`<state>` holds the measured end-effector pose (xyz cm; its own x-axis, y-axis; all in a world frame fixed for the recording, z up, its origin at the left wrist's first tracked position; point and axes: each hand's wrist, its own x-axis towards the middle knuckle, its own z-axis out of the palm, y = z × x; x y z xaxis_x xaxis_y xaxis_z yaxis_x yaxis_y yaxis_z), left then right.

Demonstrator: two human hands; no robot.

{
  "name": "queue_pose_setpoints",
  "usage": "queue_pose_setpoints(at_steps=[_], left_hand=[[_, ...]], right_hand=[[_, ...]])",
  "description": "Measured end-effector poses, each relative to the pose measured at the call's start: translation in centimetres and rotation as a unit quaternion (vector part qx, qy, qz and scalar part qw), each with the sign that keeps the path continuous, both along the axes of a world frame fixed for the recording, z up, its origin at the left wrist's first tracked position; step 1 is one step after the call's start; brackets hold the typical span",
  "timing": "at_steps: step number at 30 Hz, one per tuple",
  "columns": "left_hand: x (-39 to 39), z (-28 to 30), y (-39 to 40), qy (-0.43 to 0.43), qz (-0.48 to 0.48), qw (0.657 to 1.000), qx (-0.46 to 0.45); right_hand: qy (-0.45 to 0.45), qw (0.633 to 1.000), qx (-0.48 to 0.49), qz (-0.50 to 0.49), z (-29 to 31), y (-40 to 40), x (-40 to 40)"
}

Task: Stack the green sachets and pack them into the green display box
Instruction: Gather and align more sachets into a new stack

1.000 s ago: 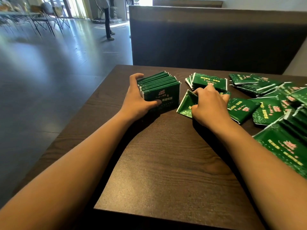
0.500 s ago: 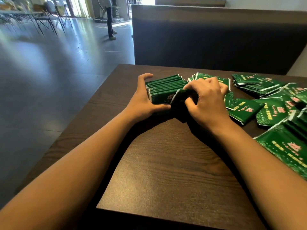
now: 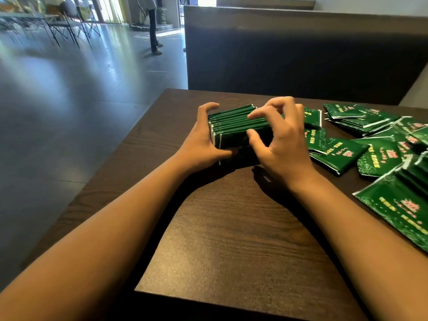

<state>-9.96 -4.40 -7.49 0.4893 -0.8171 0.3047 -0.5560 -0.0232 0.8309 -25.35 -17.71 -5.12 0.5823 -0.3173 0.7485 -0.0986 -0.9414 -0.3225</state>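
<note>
A stack of green sachets (image 3: 231, 122) stands on edge on the dark wooden table (image 3: 231, 239). My left hand (image 3: 201, 144) grips the stack's left end, thumb on the front face and fingers curled round the back. My right hand (image 3: 282, 144) hovers over the stack's right half with spread, loosely bent fingers. Its index finger lies across the top edges and its thumb touches the front sachet. Loose green sachets (image 3: 342, 154) lie flat to the right. No display box shows plainly.
More sachets are heaped at the far right (image 3: 361, 117), and one large sachet (image 3: 398, 205) lies near the right edge. A dark bench back (image 3: 301, 54) rises behind the table. On the floor to the left are chairs (image 3: 64, 26) and a standing person (image 3: 152, 26).
My right hand picked a sachet from the loose pile, carried it left and set it against the front of the stack. The left hand kept hold of the stack.
</note>
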Motion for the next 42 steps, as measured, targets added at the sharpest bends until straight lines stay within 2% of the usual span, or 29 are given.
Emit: queue_pose_setpoints(at_steps=[3,5,9,14,20,25,27,28,30,32,33,36,42], left_hand=[[0.0,0.1,0.1,0.007,-0.008,1.000,-0.002],[0.0,0.2,0.1,0.012,-0.018,1.000,0.005],[0.0,0.5,0.3,0.013,-0.049,0.998,0.023],[-0.2,0.5,0.2,0.018,-0.072,0.997,0.032],[-0.2,0.3,0.0,0.003,-0.050,0.999,0.016],[0.0,0.1,0.1,-0.008,0.010,1.000,-0.007],[0.1,0.2,0.1,-0.008,0.049,0.999,-0.012],[0.3,0.2,0.1,-0.010,0.066,0.998,-0.016],[0.5,0.1,0.1,-0.016,0.091,0.995,-0.023],[0.5,0.1,0.0,-0.017,0.102,0.994,-0.022],[0.5,0.1,0.0,-0.017,0.102,0.994,-0.021],[0.4,0.2,-0.1,-0.016,0.098,0.995,-0.018],[0.5,0.1,-0.1,-0.018,0.103,0.994,-0.015]], right_hand=[[-0.027,0.994,0.110,-0.004,0.0,-0.1,-0.2],[-0.007,0.980,0.196,0.003,-0.1,-0.5,-0.3],[0.050,0.932,0.354,0.057,-0.6,-1.4,-0.2],[0.074,0.892,0.426,0.130,-0.5,-1.1,-0.4],[0.076,0.897,0.420,0.114,-0.4,-1.4,-0.6],[0.049,0.955,0.289,-0.042,-0.2,-2.6,-0.7],[0.128,0.960,0.200,-0.150,-0.1,-3.9,-1.0],[0.206,0.943,0.166,-0.204,-0.3,-4.5,-1.3],[0.356,0.885,0.139,-0.265,-0.6,-5.2,-1.6],[0.441,0.846,0.127,-0.272,-1.0,-5.4,-1.7],[0.455,0.841,0.119,-0.265,-1.1,-5.3,-1.7],[0.422,0.871,0.114,-0.226,-0.9,-4.8,-1.5],[0.392,0.888,0.116,-0.210,0.0,-4.0,-1.5]])
